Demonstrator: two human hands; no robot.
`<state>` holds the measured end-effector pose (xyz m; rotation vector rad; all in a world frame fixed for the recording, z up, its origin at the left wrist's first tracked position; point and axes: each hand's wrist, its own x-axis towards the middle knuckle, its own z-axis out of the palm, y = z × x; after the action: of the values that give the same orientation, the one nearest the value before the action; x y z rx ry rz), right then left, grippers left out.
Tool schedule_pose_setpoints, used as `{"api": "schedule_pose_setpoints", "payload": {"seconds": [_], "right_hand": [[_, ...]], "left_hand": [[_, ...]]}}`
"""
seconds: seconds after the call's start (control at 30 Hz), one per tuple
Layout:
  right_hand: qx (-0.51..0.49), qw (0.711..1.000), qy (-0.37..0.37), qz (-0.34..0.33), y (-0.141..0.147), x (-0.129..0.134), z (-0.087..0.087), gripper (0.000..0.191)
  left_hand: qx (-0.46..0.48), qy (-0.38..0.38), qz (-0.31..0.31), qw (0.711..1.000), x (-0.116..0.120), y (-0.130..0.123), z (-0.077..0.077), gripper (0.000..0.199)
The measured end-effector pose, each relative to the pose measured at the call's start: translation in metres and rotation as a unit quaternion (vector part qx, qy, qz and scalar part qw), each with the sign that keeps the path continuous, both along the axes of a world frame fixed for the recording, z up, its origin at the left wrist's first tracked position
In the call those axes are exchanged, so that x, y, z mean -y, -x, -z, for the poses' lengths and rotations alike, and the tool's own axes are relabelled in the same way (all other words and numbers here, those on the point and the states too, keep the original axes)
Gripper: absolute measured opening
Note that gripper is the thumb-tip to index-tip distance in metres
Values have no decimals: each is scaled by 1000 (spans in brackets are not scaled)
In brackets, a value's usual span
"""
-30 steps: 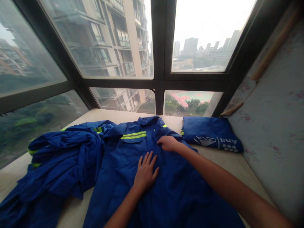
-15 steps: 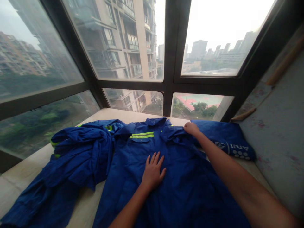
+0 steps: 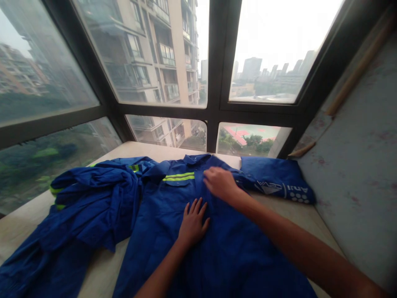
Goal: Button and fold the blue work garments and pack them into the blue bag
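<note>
A blue work jacket (image 3: pixel 161 231) with a collar and a yellow-green reflective stripe (image 3: pixel 179 177) lies spread front up on the pale sill. My left hand (image 3: pixel 192 223) rests flat on its middle, fingers spread. On the upper chest, beside the front opening below the collar, my right hand (image 3: pixel 219 182) is closed, its curled fingertips at the jacket's cloth. That hand hides the chest on the right side; part of the shoulder and sleeve shows beyond it.
A crumpled blue garment (image 3: pixel 96 207) with reflective bands lies to the left. At the back right is a folded blue bundle (image 3: pixel 269 169) with white printed lettering. Dark window frames (image 3: pixel 214 82) rise behind the pale sill (image 3: pixel 310 223); a patterned wall (image 3: pixel 356 186) bounds the right.
My right hand has moved left from the jacket's shoulder edge to the front opening. My left hand stays flat on the jacket. The view has shifted slightly to the right.
</note>
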<state>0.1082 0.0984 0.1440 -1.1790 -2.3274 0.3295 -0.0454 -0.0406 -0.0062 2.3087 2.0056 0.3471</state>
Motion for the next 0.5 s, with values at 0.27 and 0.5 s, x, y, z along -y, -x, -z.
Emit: {"api": "schedule_pose_setpoints", "payload": {"seconds": [0.27, 0.5], "right_hand": [[22, 997, 50, 52, -53, -3, 66, 39], [101, 975, 157, 120, -86, -20, 92, 50]], "left_hand": [[20, -14, 7, 1000, 0, 1, 5, 55], [21, -16, 8, 1000, 0, 2, 4, 56]]}}
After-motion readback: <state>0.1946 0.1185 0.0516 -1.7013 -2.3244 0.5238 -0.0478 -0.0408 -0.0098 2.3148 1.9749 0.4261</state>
